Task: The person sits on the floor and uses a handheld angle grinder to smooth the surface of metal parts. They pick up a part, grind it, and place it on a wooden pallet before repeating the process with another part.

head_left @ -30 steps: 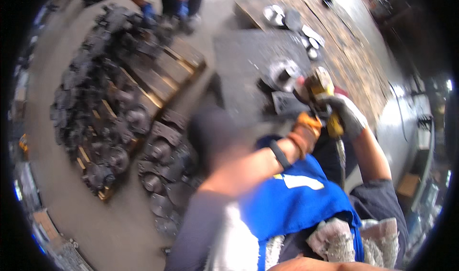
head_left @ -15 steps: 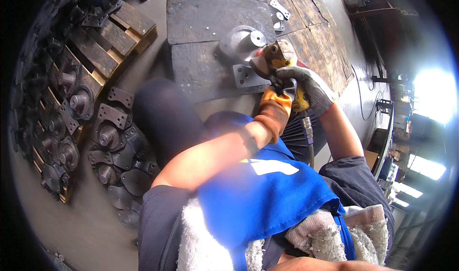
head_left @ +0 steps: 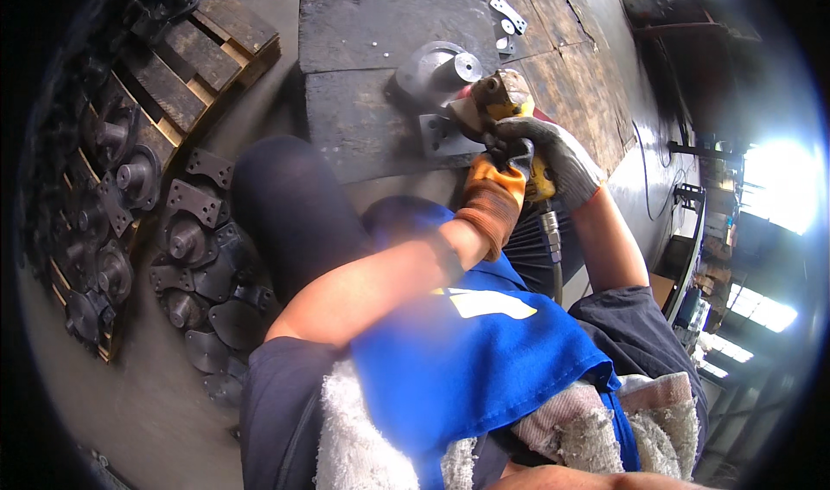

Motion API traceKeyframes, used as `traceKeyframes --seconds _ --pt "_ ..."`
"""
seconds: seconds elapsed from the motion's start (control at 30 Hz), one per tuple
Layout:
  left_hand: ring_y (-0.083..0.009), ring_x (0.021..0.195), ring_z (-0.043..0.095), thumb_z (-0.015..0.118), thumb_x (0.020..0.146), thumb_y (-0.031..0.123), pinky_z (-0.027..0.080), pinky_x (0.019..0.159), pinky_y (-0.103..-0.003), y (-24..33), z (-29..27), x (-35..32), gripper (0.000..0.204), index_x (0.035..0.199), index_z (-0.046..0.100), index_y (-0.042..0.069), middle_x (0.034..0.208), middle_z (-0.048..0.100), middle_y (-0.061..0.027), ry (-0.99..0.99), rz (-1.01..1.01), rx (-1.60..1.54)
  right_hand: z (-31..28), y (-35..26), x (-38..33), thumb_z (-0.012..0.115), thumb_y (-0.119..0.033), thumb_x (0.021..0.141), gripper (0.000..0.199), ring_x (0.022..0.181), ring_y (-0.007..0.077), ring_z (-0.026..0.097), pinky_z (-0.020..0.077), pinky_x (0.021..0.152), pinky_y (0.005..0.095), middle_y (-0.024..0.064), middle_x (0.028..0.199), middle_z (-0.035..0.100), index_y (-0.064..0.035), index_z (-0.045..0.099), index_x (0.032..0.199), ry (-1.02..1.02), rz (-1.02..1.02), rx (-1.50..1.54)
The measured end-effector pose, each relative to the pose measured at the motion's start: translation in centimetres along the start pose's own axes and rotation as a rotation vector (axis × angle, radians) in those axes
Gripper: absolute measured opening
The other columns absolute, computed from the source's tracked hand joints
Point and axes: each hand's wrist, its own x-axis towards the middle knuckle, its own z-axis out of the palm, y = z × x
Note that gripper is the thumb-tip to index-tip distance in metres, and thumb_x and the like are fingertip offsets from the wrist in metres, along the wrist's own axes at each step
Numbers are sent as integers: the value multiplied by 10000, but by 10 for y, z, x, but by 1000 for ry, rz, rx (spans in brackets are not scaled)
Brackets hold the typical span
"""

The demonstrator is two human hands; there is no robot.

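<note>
My left hand (head_left: 501, 175), in an orange and black glove, is closed round the body of a yellow angle grinder (head_left: 517, 101). My right hand (head_left: 558, 150), in a grey-white knit glove, wraps the same tool from the right. A metal air-hose fitting (head_left: 551, 231) runs from its rear end toward me. The grinder's head and disc lie beside a grey metal flange part (head_left: 424, 73) with a round hub (head_left: 462, 69). A flat plate with holes (head_left: 445, 136) extends from this part toward me. Whether the disc touches the metal I cannot tell.
The part lies on a dark worktop (head_left: 346, 114) next to a wooden board surface (head_left: 562, 84). Small metal plates (head_left: 508, 15) lie at the far side. On the left stand a wooden pallet (head_left: 203, 62) with several flange parts and more flanges (head_left: 186, 239) on the floor.
The view has shifted slightly, and the grinder's head sits a little differently beside the hub. Both hands keep their hold on the grinder.
</note>
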Motion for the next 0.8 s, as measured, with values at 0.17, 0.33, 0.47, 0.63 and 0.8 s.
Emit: traceKeyframes --seconds 0.17,0.33,0.47,0.63,0.8 --pt "-311 862 669 561 939 418 522 751 -359 -2 48 30 404 975 596 17 921 697 -147 233 -192 -672 11 -17 9 587 -23 892 251 951 143 615 501 870 283 65 1012 663 17 642 1134 50 177 297" --pt "-317 856 676 612 895 415 528 740 -384 -12 44 16 413 962 609 7 906 702 -143 244 87 -504 16 -23 -11 614 -91 899 239 895 194 684 566 836 301 139 1010 687 27 608 1106 125 102 390" --pt "-308 860 679 627 885 364 529 741 -380 -12 9 7 366 980 629 10 893 709 -132 290 337 -209 13 -17 -17 601 -101 911 239 915 209 682 560 857 314 143 1012 687 31 607 1110 140 -87 -46" --pt "-302 863 679 614 899 313 526 751 -368 -2 31 13 290 940 649 29 886 711 -135 396 147 -761 14 -22 -17 606 -102 909 243 917 215 682 553 874 326 141 1006 688 24 604 1116 155 8 135" --pt "-290 923 673 610 912 301 511 796 -360 -6 14 8 277 938 655 29 915 712 -146 332 216 -394 12 -29 -18 608 -101 894 248 913 207 677 548 880 327 134 997 686 16 605 1112 32 -318 -464"
